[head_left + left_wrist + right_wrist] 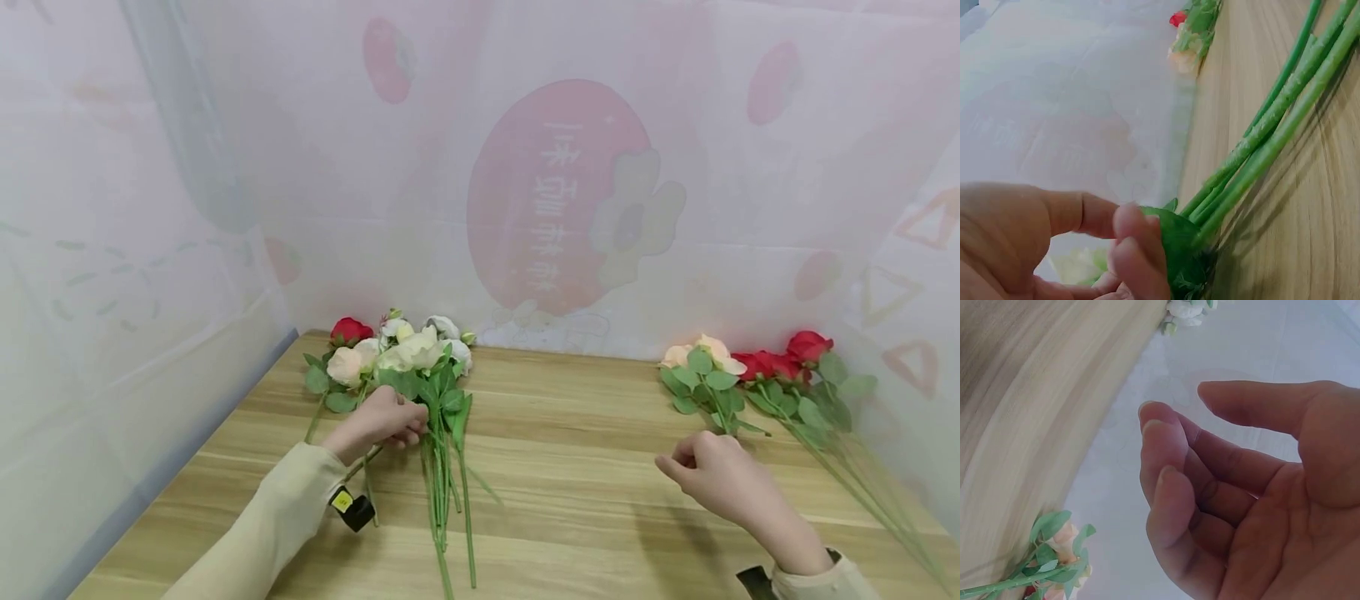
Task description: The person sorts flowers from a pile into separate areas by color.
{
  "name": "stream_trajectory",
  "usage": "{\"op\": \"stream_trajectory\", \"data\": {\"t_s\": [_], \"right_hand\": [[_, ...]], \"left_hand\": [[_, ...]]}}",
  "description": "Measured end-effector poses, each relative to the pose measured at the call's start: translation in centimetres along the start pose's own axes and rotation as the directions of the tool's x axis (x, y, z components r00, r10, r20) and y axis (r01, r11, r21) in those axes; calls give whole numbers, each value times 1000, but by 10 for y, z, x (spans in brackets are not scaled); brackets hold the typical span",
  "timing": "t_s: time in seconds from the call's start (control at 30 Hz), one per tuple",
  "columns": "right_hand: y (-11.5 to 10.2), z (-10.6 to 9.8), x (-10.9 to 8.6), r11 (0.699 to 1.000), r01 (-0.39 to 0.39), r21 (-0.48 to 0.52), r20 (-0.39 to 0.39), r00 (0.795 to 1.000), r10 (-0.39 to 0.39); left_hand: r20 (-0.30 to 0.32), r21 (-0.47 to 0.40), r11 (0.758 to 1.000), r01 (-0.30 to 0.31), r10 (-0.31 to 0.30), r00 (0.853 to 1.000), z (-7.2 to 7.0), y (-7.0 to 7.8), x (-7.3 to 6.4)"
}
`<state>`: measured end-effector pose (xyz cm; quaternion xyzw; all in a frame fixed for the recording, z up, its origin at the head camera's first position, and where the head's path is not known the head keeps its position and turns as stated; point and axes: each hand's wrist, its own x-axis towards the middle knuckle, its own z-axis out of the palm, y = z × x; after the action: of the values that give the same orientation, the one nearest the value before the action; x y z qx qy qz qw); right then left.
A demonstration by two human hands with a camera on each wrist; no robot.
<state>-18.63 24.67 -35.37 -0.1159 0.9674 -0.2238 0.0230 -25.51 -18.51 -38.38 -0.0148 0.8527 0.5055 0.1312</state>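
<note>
My left hand [386,421] is beside the white flowers [408,350], at the top of their green stems [438,500]. In the left wrist view its fingers bend toward the thumb in front of a dark green leaf [1182,256]. Nothing shows held between them, though the fingertips hide part of the leaf. My right hand [723,479] hovers over the table, in front of the peach roses [708,354]. Its fingers are loosely curved, the thumb stands apart, and the palm holds nothing in the right wrist view.
Red roses [772,364] lie at the right end of the wooden table [555,467], long stems pointing toward the front. At the left are a red rose [351,331] and a pale peach flower [347,367]. A printed cloth [420,208] hangs behind the table's back edge.
</note>
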Motion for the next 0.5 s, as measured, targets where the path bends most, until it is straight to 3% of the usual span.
{"op": "stream_trajectory", "data": {"t_s": [0.13, 0.27, 0.5], "right_hand": [[-1, -1, 0, 1000, 10, -3, -6, 1000, -10], [-2, -2, 0, 1000, 22, -7, -12, 1000, -22], [-2, -2, -1, 999, 34, -4, -6, 999, -34]], "left_hand": [[-9, 104, 995, 1, 0, 1000, 3, -2, -1], [-8, 241, 970, -8, 10, 1000, 6, -4, -4], [-22, 211, 977, -5, 10, 1000, 0, 0, -6]]}}
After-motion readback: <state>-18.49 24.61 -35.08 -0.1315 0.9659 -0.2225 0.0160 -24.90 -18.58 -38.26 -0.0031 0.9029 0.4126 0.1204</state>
